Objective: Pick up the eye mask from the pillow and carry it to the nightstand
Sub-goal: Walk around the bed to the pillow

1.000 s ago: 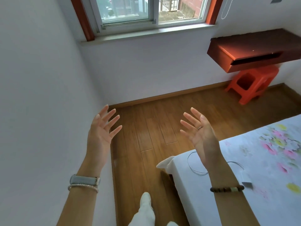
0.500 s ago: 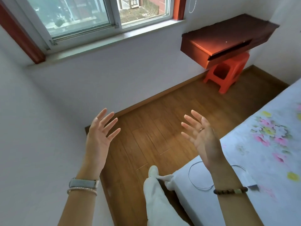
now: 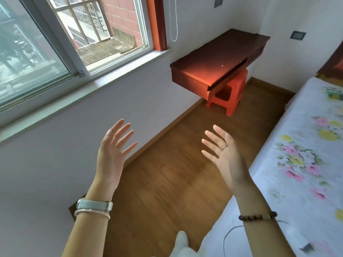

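The left hand (image 3: 113, 154) is raised in front of the white wall (image 3: 46, 164), palm facing inward, fingers spread wide and straight; it holds nothing and touches nothing. Its wrist carries a pale grey woven band (image 3: 93, 205) and, just below it, a thin twisted bracelet (image 3: 91, 213). Behind it, a sliding window (image 3: 70, 34) with a pale frame sits above a smooth white sill.

The right hand (image 3: 225, 158) is likewise fully spread and empty, held over the wooden plank floor (image 3: 167, 182). A ring (image 3: 224, 147) sits on one finger, and a dark beaded bracelet (image 3: 258, 217) circles the wrist.

Further right, a glossy red-brown wall-mounted shelf unit (image 3: 213, 62) projects over an orange plastic stool (image 3: 229, 93). At the right edge lies a bed (image 3: 306, 164) covered in white floral-print fabric, with a thin cable loop (image 3: 227, 240) on its near corner.

The eye mask and the pillow are outside the field of view.
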`<state>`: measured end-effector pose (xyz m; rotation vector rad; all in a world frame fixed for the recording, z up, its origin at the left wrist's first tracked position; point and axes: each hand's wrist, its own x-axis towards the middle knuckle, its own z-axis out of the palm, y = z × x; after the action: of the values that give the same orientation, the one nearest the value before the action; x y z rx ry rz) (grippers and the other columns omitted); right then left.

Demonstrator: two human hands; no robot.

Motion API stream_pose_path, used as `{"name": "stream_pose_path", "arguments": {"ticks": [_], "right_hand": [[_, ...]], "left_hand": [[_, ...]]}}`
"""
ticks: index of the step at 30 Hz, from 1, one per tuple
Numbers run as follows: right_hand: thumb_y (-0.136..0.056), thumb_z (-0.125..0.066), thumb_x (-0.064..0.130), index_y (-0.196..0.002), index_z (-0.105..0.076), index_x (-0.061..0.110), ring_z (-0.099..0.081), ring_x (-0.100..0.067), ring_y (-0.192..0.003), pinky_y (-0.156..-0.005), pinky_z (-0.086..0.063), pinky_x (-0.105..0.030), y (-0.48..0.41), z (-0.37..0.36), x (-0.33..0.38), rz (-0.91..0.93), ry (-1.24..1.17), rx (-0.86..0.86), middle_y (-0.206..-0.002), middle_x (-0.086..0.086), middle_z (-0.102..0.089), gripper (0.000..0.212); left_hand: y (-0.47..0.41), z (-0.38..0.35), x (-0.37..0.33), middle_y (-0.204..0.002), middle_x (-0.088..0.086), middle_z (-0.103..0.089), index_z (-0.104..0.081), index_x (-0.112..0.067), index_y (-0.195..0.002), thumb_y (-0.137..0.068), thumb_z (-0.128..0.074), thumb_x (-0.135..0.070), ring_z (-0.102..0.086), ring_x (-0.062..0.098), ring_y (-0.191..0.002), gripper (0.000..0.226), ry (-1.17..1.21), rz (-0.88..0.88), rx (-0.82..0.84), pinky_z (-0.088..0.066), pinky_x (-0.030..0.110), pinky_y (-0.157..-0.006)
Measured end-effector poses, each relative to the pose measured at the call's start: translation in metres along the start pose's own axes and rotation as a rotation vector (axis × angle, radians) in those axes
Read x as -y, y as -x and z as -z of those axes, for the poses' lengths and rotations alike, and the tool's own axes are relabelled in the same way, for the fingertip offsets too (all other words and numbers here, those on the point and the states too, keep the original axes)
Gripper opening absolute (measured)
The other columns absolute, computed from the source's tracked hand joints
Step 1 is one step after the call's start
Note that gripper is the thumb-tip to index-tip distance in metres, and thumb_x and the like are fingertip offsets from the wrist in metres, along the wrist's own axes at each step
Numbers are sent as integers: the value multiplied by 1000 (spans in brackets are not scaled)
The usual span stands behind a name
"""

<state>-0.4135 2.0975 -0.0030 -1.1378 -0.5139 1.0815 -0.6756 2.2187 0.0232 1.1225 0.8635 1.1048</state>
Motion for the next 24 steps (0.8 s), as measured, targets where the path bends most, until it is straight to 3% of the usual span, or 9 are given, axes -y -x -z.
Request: {"name": "stream_pose_path", "arguments": {"ticks": [8, 13, 24], "right_hand": [[-94, -40, 50, -133, -57, 35, -61, -19, -126, -108, -45, -49, -71, 28, 48, 100, -9, -165, -141, 0, -61, 45], [-105, -32, 37, -138, -53, 28, -61, -21, -126, -110, -42, -52, -102, 57, 64, 143, -62, -355, -139, -4, -62, 40], [-106, -31, 35, -136, -55, 28, -61, -21, -125, -109, -44, -51, -191, 108, 110, 246, -93, -677, -136, -1, -63, 38]], "left_hand": [[-115, -77, 6, -148, 6, -51, -42, -17, -146, -94, -31, -46, -56, 23, -129, 61, -1, 6, 191, -43, 52, -107], [-172, -133, 35, -146, 3, -53, -45, -21, -144, -94, -33, -48, -56, 22, -129, 58, 10, 63, 324, -45, 50, -105], [-326, -269, 76, -144, 5, -56, -50, -24, -141, -94, -40, -50, -57, 22, -128, 56, 91, 167, 640, -50, 48, -100]]}}
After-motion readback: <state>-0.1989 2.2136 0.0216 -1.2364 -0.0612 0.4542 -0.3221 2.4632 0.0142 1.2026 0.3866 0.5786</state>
